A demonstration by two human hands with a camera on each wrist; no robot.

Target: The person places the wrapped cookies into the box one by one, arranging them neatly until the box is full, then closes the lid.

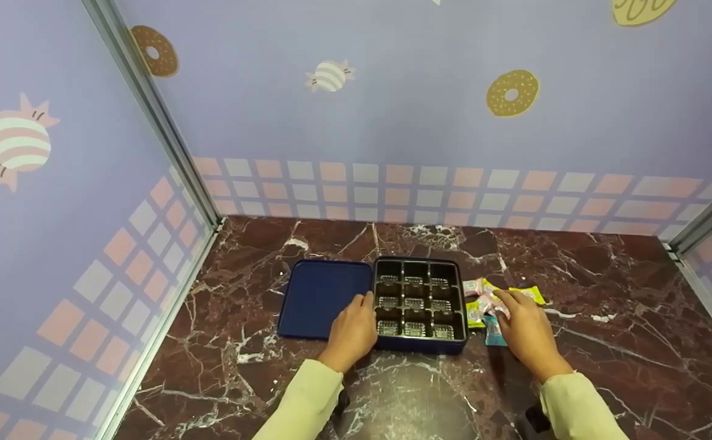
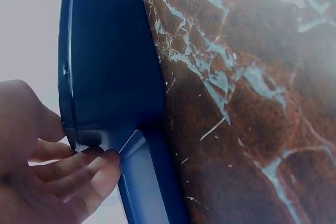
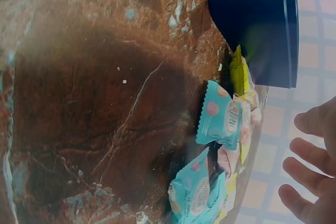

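A dark blue box (image 1: 420,346) holds a black tray (image 1: 415,313) with several square compartments, which look bare. My left hand (image 1: 352,330) grips the box's left wall at the edge, thumb and fingers on either side of it, as the left wrist view shows. Small wrapped candies in pink (image 1: 473,287), yellow (image 1: 530,294) and teal (image 3: 220,116) lie in a loose pile right of the box. Over that pile hovers my right hand (image 1: 527,333), its fingers spread and relaxed, with nothing held in the right wrist view.
The blue lid (image 1: 325,299) lies flat on the marbled tabletop (image 1: 239,379), against the box's left side. Purple panels (image 1: 417,134) with printed sweets and tiles enclose the table at the back, left and right. Metal posts (image 1: 148,110) stand at the corners.
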